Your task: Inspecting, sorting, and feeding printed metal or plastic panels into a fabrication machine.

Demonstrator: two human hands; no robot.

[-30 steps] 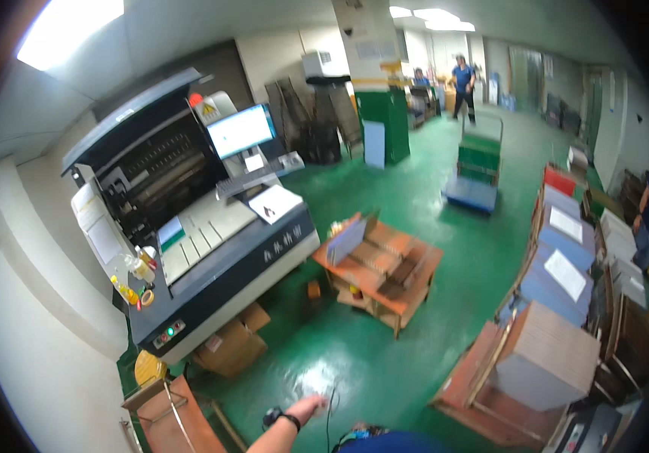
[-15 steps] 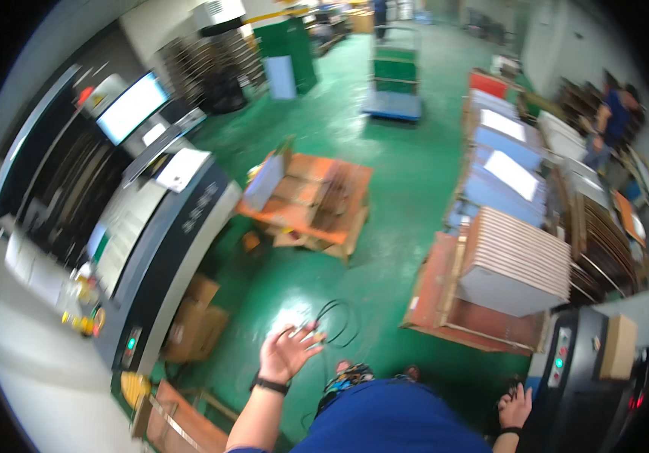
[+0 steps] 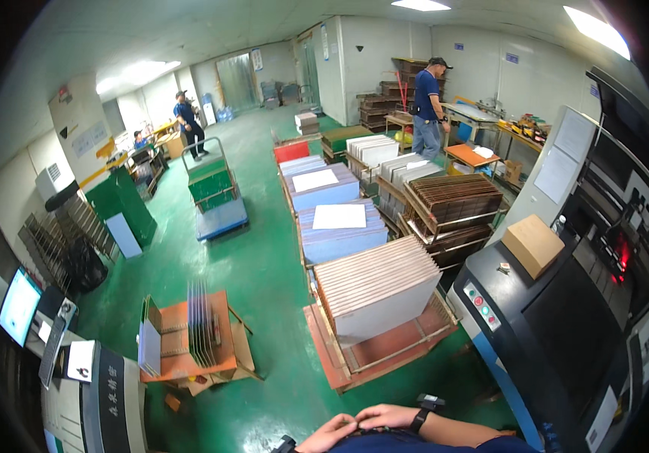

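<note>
My left hand (image 3: 330, 432) and my right hand (image 3: 386, 415) meet at my waist, at the bottom edge of the view. The fingers of both are curled and pressed in close against my blue shirt (image 3: 422, 444). Their tips are partly hidden, and whatever they may hold does not show. A dark band with a small device (image 3: 430, 403) is on my right wrist. Beyond the hands stands a reddish pallet (image 3: 332, 361) bearing a rack of upright, pale panels (image 3: 377, 294).
At right is a dark machine with a button panel (image 3: 481, 306) and a cardboard box (image 3: 532, 245) on top. An orange cart (image 3: 222, 343) with upright boards stands left. A blue trolley (image 3: 222, 219) is farther off. One person (image 3: 427, 106) stands by a bench; others are farther back.
My view has swung right and up. My hands, apart before with the left spread and the right beside the machine, are now together at my waist with fingers curled.
</note>
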